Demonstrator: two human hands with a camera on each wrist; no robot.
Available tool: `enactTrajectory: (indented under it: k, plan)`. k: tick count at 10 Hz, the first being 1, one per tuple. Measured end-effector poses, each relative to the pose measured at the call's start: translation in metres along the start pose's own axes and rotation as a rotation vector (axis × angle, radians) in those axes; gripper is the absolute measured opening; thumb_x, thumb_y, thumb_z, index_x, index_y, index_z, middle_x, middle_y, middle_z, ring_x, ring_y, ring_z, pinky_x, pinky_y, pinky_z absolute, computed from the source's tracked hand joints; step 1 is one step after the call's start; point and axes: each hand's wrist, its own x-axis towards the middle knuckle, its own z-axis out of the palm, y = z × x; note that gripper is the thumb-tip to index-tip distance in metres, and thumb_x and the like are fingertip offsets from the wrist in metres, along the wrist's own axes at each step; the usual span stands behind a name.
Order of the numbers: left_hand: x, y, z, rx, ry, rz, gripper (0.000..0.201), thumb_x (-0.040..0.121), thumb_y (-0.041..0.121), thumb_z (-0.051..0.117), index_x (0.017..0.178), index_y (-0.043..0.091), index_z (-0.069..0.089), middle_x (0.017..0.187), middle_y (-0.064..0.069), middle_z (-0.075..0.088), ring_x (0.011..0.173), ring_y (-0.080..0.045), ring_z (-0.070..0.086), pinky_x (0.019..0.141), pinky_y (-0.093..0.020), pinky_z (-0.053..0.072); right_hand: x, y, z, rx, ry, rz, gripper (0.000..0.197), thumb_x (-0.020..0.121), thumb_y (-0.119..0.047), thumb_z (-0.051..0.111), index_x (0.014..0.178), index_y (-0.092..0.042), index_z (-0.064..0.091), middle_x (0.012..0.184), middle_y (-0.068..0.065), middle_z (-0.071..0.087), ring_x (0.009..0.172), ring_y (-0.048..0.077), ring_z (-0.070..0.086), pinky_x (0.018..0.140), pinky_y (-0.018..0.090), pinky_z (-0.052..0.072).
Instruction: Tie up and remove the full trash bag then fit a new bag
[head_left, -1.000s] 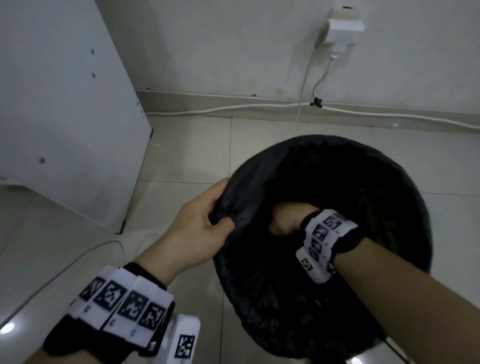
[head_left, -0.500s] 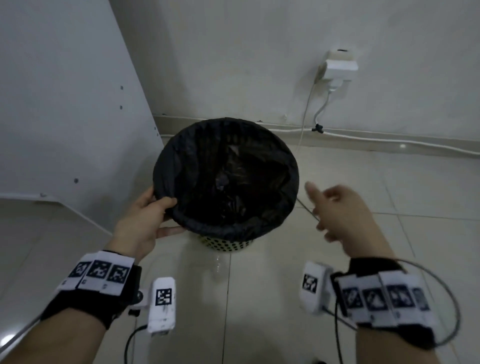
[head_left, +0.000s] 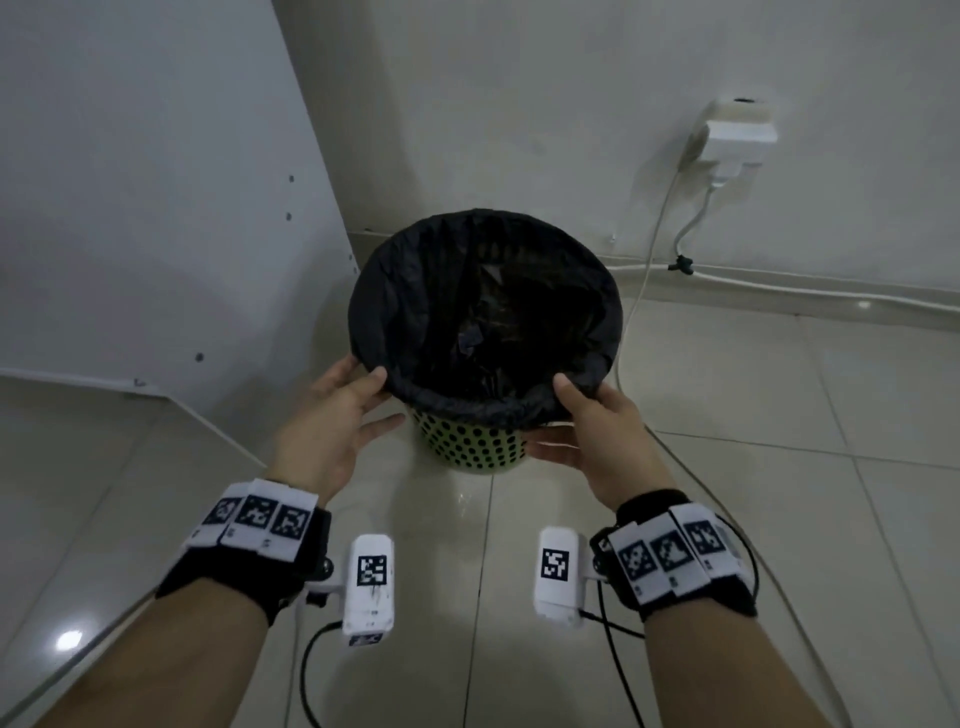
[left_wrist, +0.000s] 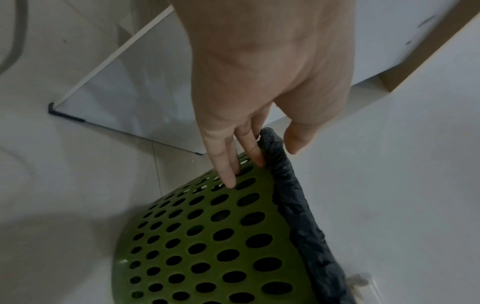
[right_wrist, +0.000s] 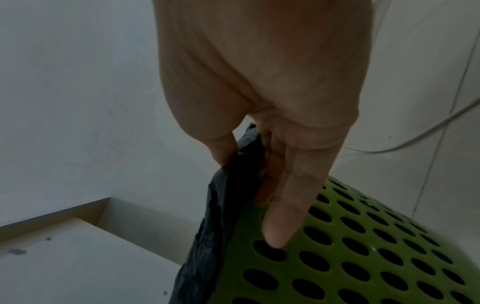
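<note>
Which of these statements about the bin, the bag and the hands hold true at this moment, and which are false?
1. A black plastic bag lines the green perforated plastic bin, its edge folded over the rim. True.
2. The left hand is away from the bin. False: it holds the rim on the near left side, thumb on the bag's folded edge.
3. The right hand has its thumb on the bag's edge and its fingers against the bin's wall. True.
4. The bag is tied in a knot. False: its mouth is wide open.
5. The bin lies on its side on the tiled floor. False: it is upright.
</note>
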Motion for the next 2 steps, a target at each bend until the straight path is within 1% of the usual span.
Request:
enactTrajectory:
  k: [1, 2]
  plan:
    - [-0.010, 0.000, -0.001, 0.094, 0.062, -0.049, 0.055, 0.097, 0.023, 0.061, 0.148, 0.026, 0.042, 0.128, -0.004, 0.066, 0.114, -0.023, 0.065, 0.088, -0.043, 0.057, -0.003, -0.007, -0.006, -0.118, 0.012, 0.064, 0.041, 0.096, -0.045, 0.061, 0.122, -0.012, 0.060, 0.109, 0.014, 0.072, 0.084, 0.037, 0.075, 0.069, 0.045, 0.063]
    - [-0.031, 0.004, -0.005, 0.163, 0.158, -0.132, 0.046, 0.097, 0.020, 0.062, 0.141, 0.020, 0.049, 0.122, -0.009, 0.066, 0.106, -0.024, 0.068, 0.080, -0.039, 0.058, -0.015, -0.022, -0.015, -0.253, 0.096, 0.122, 0.047, 0.095, -0.052, 0.059, 0.113, -0.008, 0.061, 0.102, 0.016, 0.071, 0.082, 0.034, 0.074, 0.065, 0.042, 0.063]
